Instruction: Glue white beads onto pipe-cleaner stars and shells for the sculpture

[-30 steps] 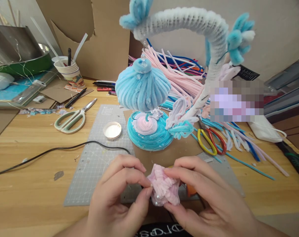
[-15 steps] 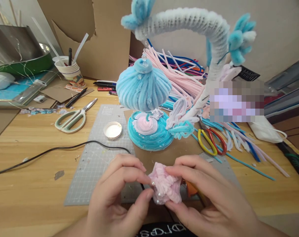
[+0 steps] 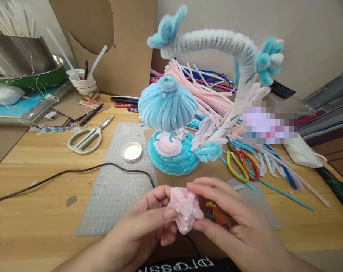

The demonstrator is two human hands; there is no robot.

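Observation:
Between my two hands is a pink fuzzy pipe-cleaner star (image 3: 185, 207) with several small clear beads along its lower left side. My left hand (image 3: 149, 219) pinches its left edge, thumb on the front face and fingers behind. At the right, my right hand (image 3: 230, 219) grips it with the index finger at the top and the thumb at the lower edge. Beyond my hands stands a pipe-cleaner lamp: a blue pleated shade (image 3: 168, 107) hangs from a white curved arm (image 3: 213, 39) above a round turquoise base (image 3: 174, 164). An orange object (image 3: 219, 216) is partly hidden behind my right hand.
A grey cutting mat (image 3: 103, 204) lies under my hands, with a small white dish (image 3: 132, 152) on it. Scissors (image 3: 86, 139) and a black cable (image 3: 75, 167) are at left. Red-and-yellow-handled pliers (image 3: 241, 166) and bundled pipe cleaners (image 3: 188, 81) lie right and behind.
My left thumb has moved up onto the star's front, and its fingers have gone behind it. The star has turned slightly and shifted a little left. The camera view has tilted up somewhat.

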